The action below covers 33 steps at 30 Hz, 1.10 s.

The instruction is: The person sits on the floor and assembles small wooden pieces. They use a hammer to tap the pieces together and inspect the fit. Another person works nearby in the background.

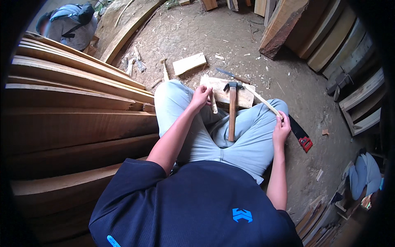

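My left hand (200,97), above my left knee, is closed on a short, narrow wooden stick (213,103) that points down beside the wooden block (220,92). Between the fingers of my right hand (281,128) is the lower end of a longer, thin wooden strip (263,101). Its far end reaches back to the block near the hammer's head. The claw hammer (233,109) rests with its dark head on the block and its brown handle toward my lap. Just behind the block, a knife (231,75) with a dark blade lies on the ground.
A hand saw (301,136) with a red-and-black handle lies right of my right knee. A pale board piece (189,64) lies beyond my left knee. Stacked planks (78,123) crowd the left side; upright timber (284,24) stands far right. Chips litter the dirt floor (230,37).
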### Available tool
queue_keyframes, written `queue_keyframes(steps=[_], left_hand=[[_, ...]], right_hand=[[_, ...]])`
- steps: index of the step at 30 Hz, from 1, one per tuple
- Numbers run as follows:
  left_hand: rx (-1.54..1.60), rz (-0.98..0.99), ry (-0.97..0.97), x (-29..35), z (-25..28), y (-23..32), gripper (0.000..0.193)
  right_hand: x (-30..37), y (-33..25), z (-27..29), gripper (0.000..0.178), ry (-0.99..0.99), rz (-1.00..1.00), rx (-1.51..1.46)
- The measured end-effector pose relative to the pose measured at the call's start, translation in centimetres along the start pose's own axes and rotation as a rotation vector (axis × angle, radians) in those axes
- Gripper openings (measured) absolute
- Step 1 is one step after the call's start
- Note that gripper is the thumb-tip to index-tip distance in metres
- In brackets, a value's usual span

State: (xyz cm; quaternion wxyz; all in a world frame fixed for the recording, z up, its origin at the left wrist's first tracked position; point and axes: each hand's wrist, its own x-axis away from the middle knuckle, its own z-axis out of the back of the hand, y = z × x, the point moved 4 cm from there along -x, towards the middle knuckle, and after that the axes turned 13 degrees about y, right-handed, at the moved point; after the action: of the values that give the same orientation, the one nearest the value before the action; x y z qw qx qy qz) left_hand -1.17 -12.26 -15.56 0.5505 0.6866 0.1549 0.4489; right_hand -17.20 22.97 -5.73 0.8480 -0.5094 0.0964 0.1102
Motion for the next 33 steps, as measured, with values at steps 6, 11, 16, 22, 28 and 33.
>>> queue_keyframes(steps=[6,11,16,22,28,33], left_hand=[[0.186,0.065,0.102,-0.8,0.6,2.2,0.026],[0.096,0.028,0.295,-6.7,2.5,6.6,0.032],[0.356,0.129,0.443,-14.9,6.6,6.3,0.019],[0.404,0.183,0.626,-18.3,8.3,3.0,0.023],[0.446,0.264,0.581,-19.3,8.9,2.3,0.028],[0.522,0.202,0.527,-19.1,8.4,2.7,0.03]], right_hand=[[-0.3,-0.1,0.0,0.018,0.032,0.039,0.026],[-0.4,-0.3,0.1,0.02,0.023,-0.01,0.052],[-0.5,0.8,-0.8,0.022,0.023,0.022,0.025],[-0.6,0.4,-0.7,0.022,0.014,-0.005,0.08],[-0.5,0.6,-0.9,0.02,0.031,-0.029,0.015],[-0.8,1.1,-0.8,0.019,0.026,0.018,0.09]])
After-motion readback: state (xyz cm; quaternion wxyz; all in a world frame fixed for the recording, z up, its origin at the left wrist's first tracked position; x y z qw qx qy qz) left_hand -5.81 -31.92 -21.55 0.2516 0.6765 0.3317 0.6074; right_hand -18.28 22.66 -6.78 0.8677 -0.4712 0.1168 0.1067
